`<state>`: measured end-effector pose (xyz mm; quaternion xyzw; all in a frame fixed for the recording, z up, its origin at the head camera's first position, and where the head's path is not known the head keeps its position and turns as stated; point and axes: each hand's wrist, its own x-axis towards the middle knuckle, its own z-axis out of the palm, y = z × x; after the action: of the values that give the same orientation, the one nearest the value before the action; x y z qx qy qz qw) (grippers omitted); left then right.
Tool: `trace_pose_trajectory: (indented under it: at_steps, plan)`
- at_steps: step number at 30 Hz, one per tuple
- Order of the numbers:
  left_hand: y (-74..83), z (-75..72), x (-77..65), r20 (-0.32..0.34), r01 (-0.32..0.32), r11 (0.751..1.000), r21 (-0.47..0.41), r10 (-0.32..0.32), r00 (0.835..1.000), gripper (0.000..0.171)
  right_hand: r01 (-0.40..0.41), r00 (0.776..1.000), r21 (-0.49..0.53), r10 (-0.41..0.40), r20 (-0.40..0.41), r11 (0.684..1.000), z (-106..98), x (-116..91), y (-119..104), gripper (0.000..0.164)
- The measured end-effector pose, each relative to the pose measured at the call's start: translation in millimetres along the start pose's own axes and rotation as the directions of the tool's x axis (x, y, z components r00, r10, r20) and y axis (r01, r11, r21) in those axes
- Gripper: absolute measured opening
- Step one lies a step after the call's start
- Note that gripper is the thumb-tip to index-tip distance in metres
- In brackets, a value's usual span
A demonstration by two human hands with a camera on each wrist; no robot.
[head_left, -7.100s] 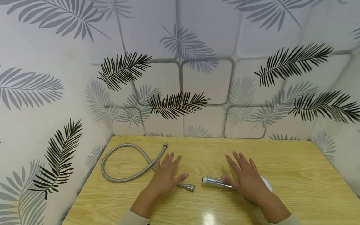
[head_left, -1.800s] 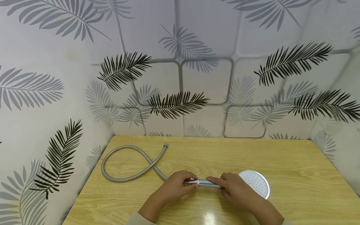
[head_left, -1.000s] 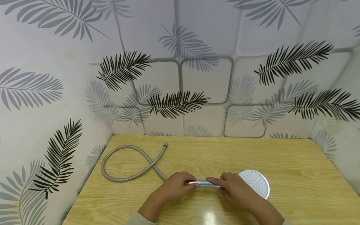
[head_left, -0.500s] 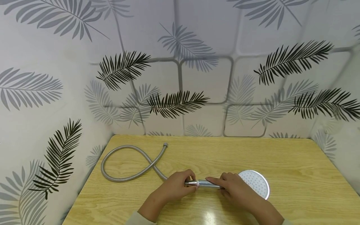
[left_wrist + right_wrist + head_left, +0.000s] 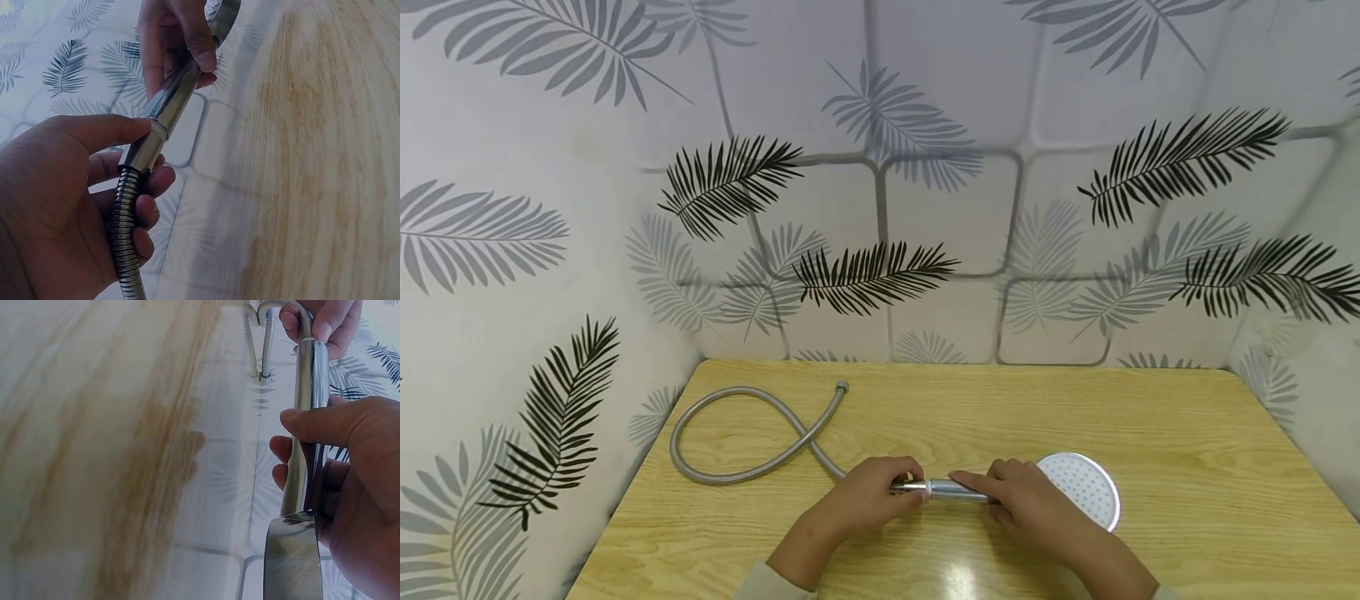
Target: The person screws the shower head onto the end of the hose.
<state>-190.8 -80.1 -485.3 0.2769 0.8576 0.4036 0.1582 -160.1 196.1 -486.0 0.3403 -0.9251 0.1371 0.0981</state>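
Note:
A chrome hand shower (image 5: 1078,492) with a round white nozzle face lies at the right of the head view. My right hand (image 5: 1033,504) grips its handle, thumb along the top and fingers curled beneath, as the right wrist view also shows. On the left, my left hand (image 5: 868,498) pinches the metal connector (image 5: 142,150) of a flexible shower hose (image 5: 722,481). That connector meets the handle's end in line, with a pale ring at the joint. How far it is screwed on cannot be seen. The hose runs under my left palm.
The hose's loop crosses itself on the wooden table (image 5: 1187,450), at the left. Its other end, a small metal nut (image 5: 842,387), points towards the back. A leaf-patterned wall (image 5: 940,317) borders the table's back edge.
Several seconds ago both hands were spread, with hose and hand shower apart; now they hold the two end to end. During the last second only my left fingers shift slightly around the connector.

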Motion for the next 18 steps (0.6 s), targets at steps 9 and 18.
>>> trace_pose_trajectory:
  at_steps: [9, 18]
  plan:
    - [0.9, -0.3, 1.0, -0.014, 0.001, 1.0, 0.02, 0.0, 1.0, 0.017, -0.01, 1.0, 0.007, 0.01, 0.012, 1.0, 1.0, -0.3, 0.2, 0.064]
    - [1.6, -0.6, 1.2, -0.028, 0.001, 1.0, 0.031, 0.0, 1.0, 0.017, -0.023, 0.999, 0.014, 0.022, 0.026, 1.0, 0.9, -1.1, 0.0, 0.065]
